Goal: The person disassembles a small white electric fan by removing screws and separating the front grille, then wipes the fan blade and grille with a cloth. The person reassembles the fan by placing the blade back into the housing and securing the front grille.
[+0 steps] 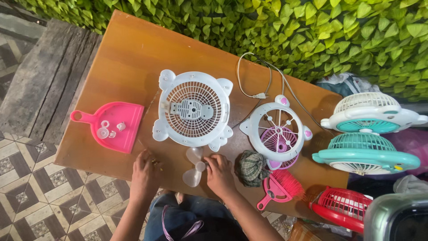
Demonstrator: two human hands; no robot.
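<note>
My right hand (220, 174) rests on the wooden table (125, 58), its fingers on a clear plastic fan blade (194, 167) that lies at the near edge. My left hand (145, 172) lies just to the left of the blade, fingertips on some small dark bits; what they are I cannot tell. Directly beyond both hands lies a white fan housing (193, 109) with a round grille, face down. A pink dustpan (111, 126) to the left holds a few small clear plastic parts (108, 129).
A white and pink fan grille (277, 134) with a grey cord (254, 87) lies to the right, beside a checked cloth (252, 167) and a pink brush (281, 187). Two teal fans (368, 138), a red fan grille (343, 207) and a leafy wall (312, 31) fill the right and back.
</note>
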